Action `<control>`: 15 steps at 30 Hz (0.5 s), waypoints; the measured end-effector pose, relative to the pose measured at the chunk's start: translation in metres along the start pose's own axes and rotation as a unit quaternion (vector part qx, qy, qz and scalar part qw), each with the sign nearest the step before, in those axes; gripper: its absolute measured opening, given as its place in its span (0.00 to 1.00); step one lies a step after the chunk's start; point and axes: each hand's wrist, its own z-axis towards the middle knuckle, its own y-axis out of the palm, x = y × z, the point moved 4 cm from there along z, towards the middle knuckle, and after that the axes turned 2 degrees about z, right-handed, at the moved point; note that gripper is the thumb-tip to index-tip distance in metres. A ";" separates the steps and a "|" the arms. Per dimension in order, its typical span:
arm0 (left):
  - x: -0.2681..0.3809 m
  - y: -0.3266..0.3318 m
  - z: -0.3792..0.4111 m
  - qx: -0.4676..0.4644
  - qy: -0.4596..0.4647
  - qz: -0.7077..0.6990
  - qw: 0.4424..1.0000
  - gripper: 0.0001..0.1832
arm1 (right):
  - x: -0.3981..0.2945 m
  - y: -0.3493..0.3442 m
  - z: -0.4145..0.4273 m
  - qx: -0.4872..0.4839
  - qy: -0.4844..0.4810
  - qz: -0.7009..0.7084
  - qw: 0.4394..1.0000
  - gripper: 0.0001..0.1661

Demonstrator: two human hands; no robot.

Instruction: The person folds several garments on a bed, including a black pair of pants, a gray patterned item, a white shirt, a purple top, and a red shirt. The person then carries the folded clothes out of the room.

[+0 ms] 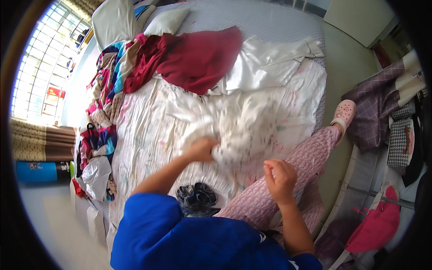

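A white patterned garment (248,131), blurred by motion, is bunched over the middle of the bed. My left hand (202,149) grips its near left side. My right hand (280,179) is curled into a fist above my pink-trousered leg (293,165), apart from the bunched cloth. A small pale patch shows inside that fist; I cannot tell whether it is fabric. Beyond the garment, a dark red garment (202,57) lies spread out, partly over a shiny white garment (263,69). All rest on a creased white floral sheet (145,135).
A long heap of mixed clothes (101,114) runs down the bed's left side. Pillows (167,22) sit at the far left. Dark folded cloth (195,197) lies close to my body. To the right are a pink clog (344,113) on my foot and a rack with hanging bags (401,145).
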 end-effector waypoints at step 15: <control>0.015 -0.115 -0.064 0.077 -0.029 -0.072 0.994 0.23 | 0.036 0.070 0.053 -0.145 0.135 0.084 0.977 0.20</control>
